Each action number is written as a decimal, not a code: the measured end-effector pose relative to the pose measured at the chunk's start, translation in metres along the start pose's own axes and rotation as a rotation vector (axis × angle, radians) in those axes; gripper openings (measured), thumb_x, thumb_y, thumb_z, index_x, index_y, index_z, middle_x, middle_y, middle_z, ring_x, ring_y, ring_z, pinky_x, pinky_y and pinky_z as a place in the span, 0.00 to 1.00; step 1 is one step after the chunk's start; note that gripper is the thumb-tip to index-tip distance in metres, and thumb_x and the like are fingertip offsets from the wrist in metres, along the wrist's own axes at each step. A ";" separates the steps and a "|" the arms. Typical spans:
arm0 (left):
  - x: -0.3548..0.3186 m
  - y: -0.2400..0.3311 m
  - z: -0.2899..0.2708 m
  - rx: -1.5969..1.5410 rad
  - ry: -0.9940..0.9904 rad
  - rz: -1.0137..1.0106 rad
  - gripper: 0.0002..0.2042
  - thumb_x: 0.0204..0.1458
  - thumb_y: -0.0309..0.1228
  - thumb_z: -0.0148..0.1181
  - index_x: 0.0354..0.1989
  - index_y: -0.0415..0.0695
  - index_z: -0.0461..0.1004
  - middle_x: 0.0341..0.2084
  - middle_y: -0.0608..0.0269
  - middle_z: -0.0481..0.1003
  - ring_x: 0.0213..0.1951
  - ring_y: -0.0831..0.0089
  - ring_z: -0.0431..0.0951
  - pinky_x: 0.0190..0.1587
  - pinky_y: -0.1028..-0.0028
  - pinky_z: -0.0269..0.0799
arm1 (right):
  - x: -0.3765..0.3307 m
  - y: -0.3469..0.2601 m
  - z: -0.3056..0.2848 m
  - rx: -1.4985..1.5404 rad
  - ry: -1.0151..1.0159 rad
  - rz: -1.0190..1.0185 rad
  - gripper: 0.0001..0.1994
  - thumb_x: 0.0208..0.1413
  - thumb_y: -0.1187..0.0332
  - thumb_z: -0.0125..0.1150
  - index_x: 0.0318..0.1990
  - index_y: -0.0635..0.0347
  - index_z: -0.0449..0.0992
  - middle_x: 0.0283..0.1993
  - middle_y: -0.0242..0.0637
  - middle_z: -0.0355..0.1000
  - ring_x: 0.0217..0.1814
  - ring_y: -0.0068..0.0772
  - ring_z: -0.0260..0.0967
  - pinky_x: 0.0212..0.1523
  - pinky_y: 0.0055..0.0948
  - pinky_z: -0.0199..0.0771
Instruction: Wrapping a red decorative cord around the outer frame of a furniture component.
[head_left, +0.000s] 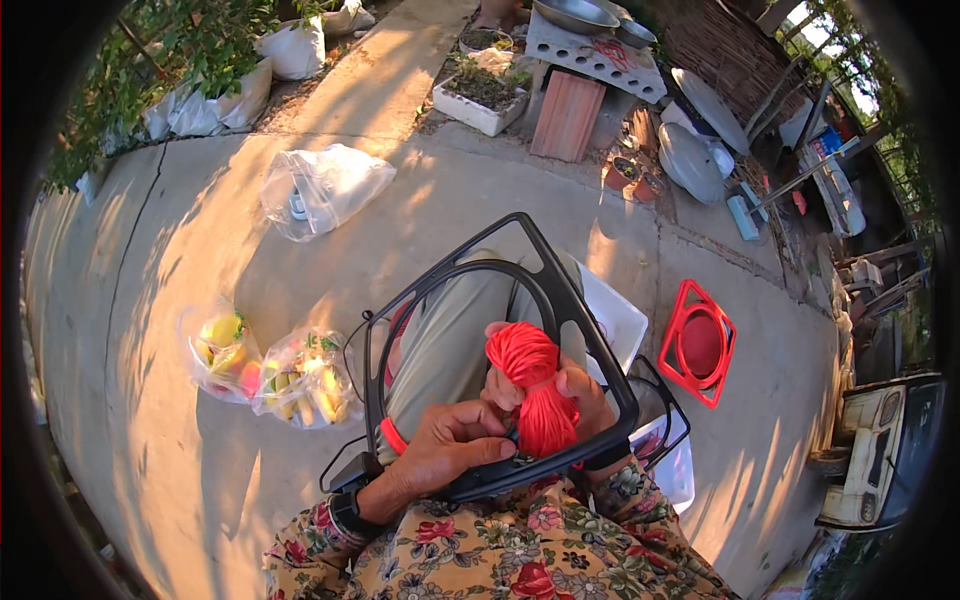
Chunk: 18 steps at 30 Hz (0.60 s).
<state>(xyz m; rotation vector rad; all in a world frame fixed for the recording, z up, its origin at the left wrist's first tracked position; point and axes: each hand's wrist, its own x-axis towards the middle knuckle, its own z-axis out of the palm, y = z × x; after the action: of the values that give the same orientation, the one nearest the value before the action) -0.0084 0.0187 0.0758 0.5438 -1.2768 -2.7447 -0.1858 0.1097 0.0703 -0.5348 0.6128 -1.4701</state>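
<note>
A black plastic frame point(545, 270) with a square outline and a round inner ring rests across my lap. My left hand point(440, 455) grips its near rim from the left. My right hand point(565, 385) holds a bundle of bright red cord point(530, 375) over the near right part of the frame; the cord hangs down toward the rim. A red band point(393, 436) sits on the frame by my left hand. Floral sleeves cover both forearms.
On the concrete floor lie two clear bags of fruit point(268, 370) at left, a larger clear bag point(320, 188) farther off, a red frame point(698, 343) at right and a white tub point(615, 320) under the black frame. Planters, a brick block and metal lids stand behind.
</note>
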 end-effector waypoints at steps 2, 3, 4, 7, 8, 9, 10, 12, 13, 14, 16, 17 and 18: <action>-0.002 -0.002 -0.002 -0.008 0.004 -0.016 0.03 0.53 0.21 0.61 0.30 0.38 0.72 0.25 0.68 0.76 0.30 0.87 0.74 0.32 0.83 0.68 | 0.008 0.004 0.004 0.260 -0.020 -0.013 0.36 0.53 0.58 0.58 0.67 0.61 0.51 0.41 0.39 0.66 0.46 0.33 0.65 0.49 0.31 0.69; -0.003 -0.001 -0.002 -0.013 0.010 -0.038 0.03 0.53 0.21 0.61 0.30 0.38 0.72 0.26 0.68 0.76 0.30 0.87 0.74 0.32 0.84 0.68 | 0.010 0.002 0.006 0.256 -0.025 -0.011 0.36 0.53 0.58 0.58 0.67 0.61 0.51 0.41 0.39 0.66 0.46 0.33 0.65 0.49 0.31 0.69; -0.004 -0.001 -0.003 -0.013 0.011 -0.031 0.03 0.53 0.21 0.61 0.30 0.38 0.72 0.26 0.68 0.76 0.30 0.87 0.74 0.32 0.84 0.68 | 0.011 0.000 0.010 0.321 0.061 -0.006 0.37 0.53 0.59 0.59 0.67 0.60 0.51 0.42 0.38 0.65 0.46 0.33 0.65 0.49 0.31 0.69; -0.006 0.001 -0.003 -0.021 -0.007 -0.068 0.03 0.53 0.21 0.61 0.31 0.38 0.72 0.26 0.68 0.76 0.30 0.87 0.74 0.31 0.84 0.68 | 0.010 0.006 0.006 0.431 0.138 -0.048 0.38 0.54 0.57 0.61 0.68 0.59 0.49 0.45 0.36 0.63 0.47 0.32 0.65 0.51 0.32 0.69; -0.007 0.002 -0.003 -0.027 -0.021 -0.071 0.03 0.53 0.21 0.61 0.31 0.38 0.72 0.26 0.68 0.76 0.30 0.87 0.74 0.31 0.84 0.68 | 0.008 0.011 0.002 0.484 0.126 -0.095 0.38 0.55 0.56 0.62 0.68 0.59 0.49 0.47 0.36 0.62 0.48 0.32 0.64 0.53 0.33 0.68; -0.007 0.003 -0.003 -0.032 -0.033 -0.075 0.03 0.54 0.22 0.61 0.32 0.38 0.72 0.26 0.67 0.76 0.30 0.86 0.74 0.32 0.84 0.68 | 0.005 0.019 0.000 0.479 0.128 -0.094 0.38 0.55 0.56 0.62 0.68 0.59 0.49 0.47 0.36 0.62 0.48 0.32 0.64 0.53 0.33 0.68; -0.008 0.004 -0.003 -0.035 -0.036 -0.072 0.03 0.54 0.22 0.61 0.32 0.38 0.72 0.26 0.67 0.76 0.30 0.86 0.74 0.32 0.84 0.68 | 0.000 0.028 -0.001 0.600 0.121 -0.102 0.40 0.55 0.53 0.62 0.68 0.58 0.48 0.48 0.36 0.62 0.48 0.32 0.64 0.54 0.33 0.68; -0.012 0.003 -0.003 -0.041 -0.043 -0.037 0.03 0.54 0.21 0.60 0.32 0.38 0.72 0.27 0.67 0.77 0.31 0.85 0.75 0.33 0.83 0.70 | 0.005 0.036 0.007 0.730 0.114 -0.097 0.41 0.55 0.49 0.61 0.68 0.58 0.47 0.49 0.35 0.61 0.49 0.32 0.63 0.54 0.34 0.68; -0.014 0.003 -0.004 -0.044 -0.038 -0.036 0.03 0.54 0.21 0.60 0.32 0.38 0.72 0.27 0.67 0.77 0.31 0.85 0.75 0.33 0.83 0.70 | 0.008 0.037 0.013 0.710 0.092 -0.164 0.40 0.55 0.49 0.61 0.67 0.59 0.49 0.49 0.35 0.61 0.50 0.33 0.63 0.54 0.33 0.68; -0.015 0.003 -0.005 -0.053 -0.063 -0.040 0.03 0.54 0.21 0.60 0.33 0.37 0.72 0.28 0.66 0.77 0.32 0.85 0.76 0.34 0.83 0.70 | 0.010 0.036 0.018 0.687 0.072 -0.235 0.40 0.54 0.48 0.61 0.67 0.59 0.50 0.49 0.35 0.61 0.51 0.33 0.62 0.54 0.32 0.68; -0.018 0.004 -0.008 -0.064 -0.089 -0.044 0.03 0.54 0.21 0.60 0.34 0.37 0.73 0.29 0.66 0.78 0.33 0.84 0.76 0.35 0.83 0.71 | 0.012 0.039 0.018 0.750 0.035 -0.225 0.40 0.55 0.48 0.61 0.67 0.59 0.49 0.49 0.35 0.60 0.51 0.33 0.61 0.54 0.34 0.67; -0.018 0.006 -0.008 -0.080 -0.104 -0.031 0.03 0.54 0.21 0.60 0.34 0.37 0.73 0.30 0.65 0.78 0.33 0.84 0.76 0.36 0.83 0.71 | 0.012 0.041 0.020 0.833 0.022 -0.214 0.40 0.54 0.49 0.62 0.66 0.59 0.50 0.49 0.35 0.60 0.51 0.33 0.61 0.54 0.34 0.67; -0.019 0.007 -0.007 -0.097 -0.118 -0.018 0.03 0.54 0.21 0.60 0.35 0.37 0.73 0.31 0.65 0.78 0.34 0.84 0.76 0.36 0.83 0.71 | 0.013 0.044 0.022 0.915 0.009 -0.202 0.40 0.54 0.49 0.62 0.66 0.60 0.51 0.48 0.35 0.60 0.50 0.33 0.61 0.54 0.35 0.67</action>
<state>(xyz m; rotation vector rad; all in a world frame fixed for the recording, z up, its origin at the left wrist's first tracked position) 0.0110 0.0128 0.0828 0.3922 -1.1579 -2.8748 -0.1385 0.0978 0.0564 0.1352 -0.1487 -1.7529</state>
